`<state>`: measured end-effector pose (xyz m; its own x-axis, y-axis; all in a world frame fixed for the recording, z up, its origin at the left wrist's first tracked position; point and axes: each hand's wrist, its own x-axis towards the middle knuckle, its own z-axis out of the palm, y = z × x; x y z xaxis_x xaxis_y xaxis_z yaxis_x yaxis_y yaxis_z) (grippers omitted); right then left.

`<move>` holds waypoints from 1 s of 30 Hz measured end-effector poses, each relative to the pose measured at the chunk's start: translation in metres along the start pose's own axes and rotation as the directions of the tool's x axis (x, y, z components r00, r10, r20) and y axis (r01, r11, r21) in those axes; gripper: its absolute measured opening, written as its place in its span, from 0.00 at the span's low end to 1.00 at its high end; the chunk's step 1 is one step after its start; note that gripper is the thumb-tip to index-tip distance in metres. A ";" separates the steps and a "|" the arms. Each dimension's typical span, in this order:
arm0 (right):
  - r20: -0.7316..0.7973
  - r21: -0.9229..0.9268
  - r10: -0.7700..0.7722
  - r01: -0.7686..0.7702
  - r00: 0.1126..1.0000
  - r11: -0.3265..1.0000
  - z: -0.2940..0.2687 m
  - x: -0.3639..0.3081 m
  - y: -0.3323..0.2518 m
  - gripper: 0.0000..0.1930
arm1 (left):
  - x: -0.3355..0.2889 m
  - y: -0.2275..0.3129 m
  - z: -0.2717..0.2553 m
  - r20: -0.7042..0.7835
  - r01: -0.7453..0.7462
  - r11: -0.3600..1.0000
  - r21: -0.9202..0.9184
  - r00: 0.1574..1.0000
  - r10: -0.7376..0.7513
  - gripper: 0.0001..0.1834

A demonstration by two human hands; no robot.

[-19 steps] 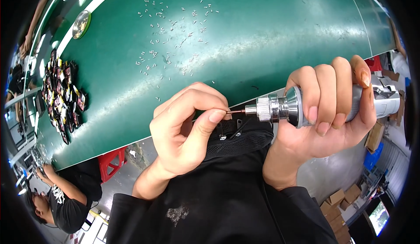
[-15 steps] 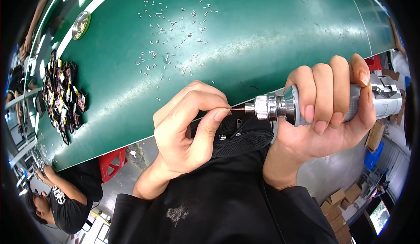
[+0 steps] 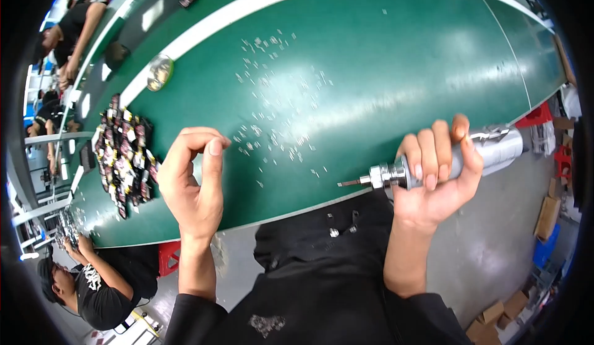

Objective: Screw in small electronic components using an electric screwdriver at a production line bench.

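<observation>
My right hand (image 3: 436,178) is wrapped round a grey electric screwdriver (image 3: 504,148). Its thin reddish-brown bit (image 3: 356,182) points left over the table's near edge, with a small silvery piece at its tip. My left hand (image 3: 195,181) is raised above the table between the black packets and the bit, well apart from the tool. Its thumb and forefinger are pinched together; what they hold, if anything, is too small to make out. Beyond both hands, many small silvery screw-like pieces (image 3: 301,140) lie scattered across the green table (image 3: 427,54).
A heap of small black packets (image 3: 124,159) lies on the left. Behind it stands a round green-rimmed dish (image 3: 159,73), beside a white strip (image 3: 204,26). A co-worker (image 3: 99,289) sits at the lower left. A red stool (image 3: 168,258) stands below the table edge.
The left hand has come away from the bit and moved left. The right hand and screwdriver sit slightly further left and lower. The view has shifted, showing more of the far table.
</observation>
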<state>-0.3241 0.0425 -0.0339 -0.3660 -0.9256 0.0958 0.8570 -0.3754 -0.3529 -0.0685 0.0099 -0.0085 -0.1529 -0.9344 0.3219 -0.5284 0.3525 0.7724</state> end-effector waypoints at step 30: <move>-0.091 0.032 0.130 -0.127 0.987 0.991 -0.019 -0.004 -0.005 0.03 | 0.181 -0.071 0.030 0.248 -0.376 0.841 0.389 0.922 0.298 0.22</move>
<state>-0.3333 0.0490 -0.0499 -0.2832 -0.9584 -0.0358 0.9079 -0.2559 -0.3320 -0.0835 -0.1864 -0.0217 -0.5050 -0.7694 0.3911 -0.7117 0.6275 0.3158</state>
